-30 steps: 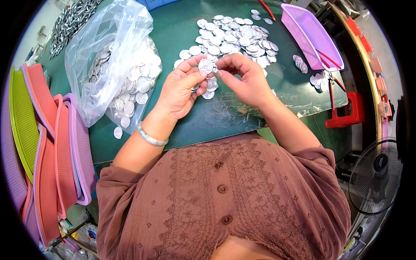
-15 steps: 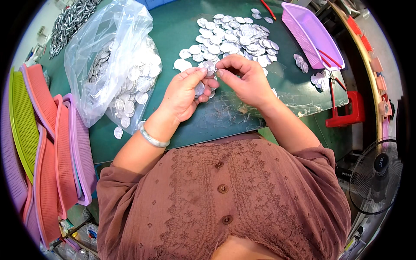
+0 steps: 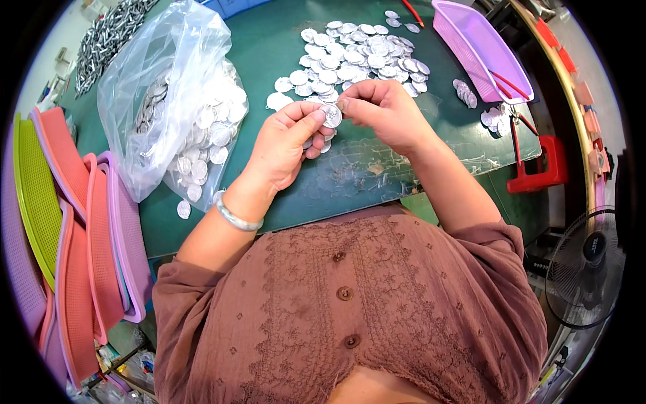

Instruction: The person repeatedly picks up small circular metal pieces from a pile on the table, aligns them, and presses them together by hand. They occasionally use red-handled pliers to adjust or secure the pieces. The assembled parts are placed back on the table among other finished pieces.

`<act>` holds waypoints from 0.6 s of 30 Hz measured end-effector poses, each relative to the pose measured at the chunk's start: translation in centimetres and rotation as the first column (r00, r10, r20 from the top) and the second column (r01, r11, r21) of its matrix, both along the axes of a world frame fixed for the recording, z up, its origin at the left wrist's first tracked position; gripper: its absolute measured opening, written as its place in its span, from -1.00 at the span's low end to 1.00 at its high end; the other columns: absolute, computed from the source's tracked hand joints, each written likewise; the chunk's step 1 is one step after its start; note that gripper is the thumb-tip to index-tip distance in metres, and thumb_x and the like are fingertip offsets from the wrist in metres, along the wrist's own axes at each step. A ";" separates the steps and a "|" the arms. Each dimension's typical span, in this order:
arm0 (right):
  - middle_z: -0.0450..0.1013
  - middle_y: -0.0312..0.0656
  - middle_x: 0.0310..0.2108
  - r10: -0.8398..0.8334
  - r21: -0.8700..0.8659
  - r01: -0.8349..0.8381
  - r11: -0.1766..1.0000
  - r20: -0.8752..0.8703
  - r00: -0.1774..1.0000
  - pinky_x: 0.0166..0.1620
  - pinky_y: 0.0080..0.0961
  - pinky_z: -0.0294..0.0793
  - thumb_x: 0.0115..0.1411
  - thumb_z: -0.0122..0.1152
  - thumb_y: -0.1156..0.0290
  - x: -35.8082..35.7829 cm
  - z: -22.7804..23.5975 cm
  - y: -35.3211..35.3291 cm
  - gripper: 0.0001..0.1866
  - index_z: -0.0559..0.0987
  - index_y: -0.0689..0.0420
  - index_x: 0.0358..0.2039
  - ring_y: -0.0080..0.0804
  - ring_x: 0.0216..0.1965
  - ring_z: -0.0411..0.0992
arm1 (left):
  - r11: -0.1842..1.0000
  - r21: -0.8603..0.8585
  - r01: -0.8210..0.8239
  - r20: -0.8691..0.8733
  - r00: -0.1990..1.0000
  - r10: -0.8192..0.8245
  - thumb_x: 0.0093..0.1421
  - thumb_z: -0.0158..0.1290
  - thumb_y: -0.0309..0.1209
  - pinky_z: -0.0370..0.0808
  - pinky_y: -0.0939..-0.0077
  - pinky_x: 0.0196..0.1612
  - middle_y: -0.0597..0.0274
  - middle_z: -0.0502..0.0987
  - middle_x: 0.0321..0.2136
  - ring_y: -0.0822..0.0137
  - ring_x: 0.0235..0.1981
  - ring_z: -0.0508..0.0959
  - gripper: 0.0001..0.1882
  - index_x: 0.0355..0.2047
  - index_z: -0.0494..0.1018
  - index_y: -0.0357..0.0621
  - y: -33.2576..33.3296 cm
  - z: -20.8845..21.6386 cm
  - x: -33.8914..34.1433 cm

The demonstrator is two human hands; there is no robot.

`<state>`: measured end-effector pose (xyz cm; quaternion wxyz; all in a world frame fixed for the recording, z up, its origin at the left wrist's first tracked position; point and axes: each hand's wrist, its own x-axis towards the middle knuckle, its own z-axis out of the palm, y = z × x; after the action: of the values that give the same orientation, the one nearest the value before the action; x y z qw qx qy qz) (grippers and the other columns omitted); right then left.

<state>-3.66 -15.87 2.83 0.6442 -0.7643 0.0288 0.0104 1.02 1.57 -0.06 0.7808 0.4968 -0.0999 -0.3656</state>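
Left baskets (image 3: 75, 310): leaning in a bunch, so an elbow bump might topple them. One's green, the rest pinkish or purple; overlap hides the total.
Metal pins (image 3: 111, 40): one heap, way too many to count.
Plastic bag (image 3: 121, 114): one, floppy, so if your arm snags it, discs could spill. Can't count what's inside.
Stray disc (image 3: 184, 209): just one, beside the bag; your sleeve could flick it off.
Left hand (image 3: 286, 138): thumb and fingers clamped on one disc (image 3: 330, 116), held in front of the pile. If that pinch goes slack, it drops. More discs show under your fingers, can't tell if held.
Disc pile (image 3: 363, 57): one pile, dozens, overlapping; a knuckle bump might scatter it.
Right hand (image 3: 387, 114): thumb and finger close together at the held disc's right edge; can't tell if they're gripping. Tugging sideways could twist the disc loose.
Loose discs (image 3: 412, 27): three, past the pile.
Right basket (image 3: 494, 50): one, purple.
Disc clumps (image 3: 464, 93): two, near that basket; easy to mix with the pile.
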 end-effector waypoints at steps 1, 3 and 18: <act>0.43 -0.36 -0.51 0.005 0.043 -0.005 0.999 0.006 1.000 -0.38 -0.71 0.28 0.04 0.10 0.39 0.0 0.2 0.1 -0.83 0.53 0.24 -0.42 -0.67 -0.49 0.29 | 1.000 -0.021 0.001 0.005 1.000 0.000 0.17 -0.06 -0.39 0.22 0.77 -0.56 0.31 0.45 -0.52 0.59 -0.57 0.33 -0.87 -0.34 0.39 -0.18 -0.1 -0.1 0.0; 0.43 -0.35 -0.48 0.039 0.067 -0.040 0.997 0.014 0.999 -0.35 -0.70 0.30 0.04 0.10 0.43 -0.1 0.0 -0.2 -0.84 0.52 0.24 -0.40 -0.67 -0.46 0.31 | 0.998 -0.056 -0.007 0.003 1.000 0.007 0.17 -0.07 -0.41 0.23 0.77 -0.56 0.30 0.45 -0.51 0.58 -0.57 0.33 -0.88 -0.34 0.39 -0.19 -0.1 -0.1 0.0; 0.40 -0.33 -0.50 0.070 -0.122 -0.031 0.992 0.323 0.944 -0.40 -0.70 0.33 -0.03 0.15 0.55 -0.8 0.1 0.8 -0.88 0.54 0.20 -0.40 -0.65 -0.46 0.34 | 0.980 -0.189 -0.056 -0.040 0.998 0.049 0.15 -0.04 -0.47 0.28 0.71 -0.56 0.29 0.47 -0.46 0.55 -0.57 0.37 -0.88 -0.31 0.41 -0.21 -0.2 -0.6 0.1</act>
<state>-4.48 -15.09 2.97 0.5944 -0.7917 -0.0975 -0.1016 1.11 1.41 -0.67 0.8357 0.4158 -0.1074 -0.3423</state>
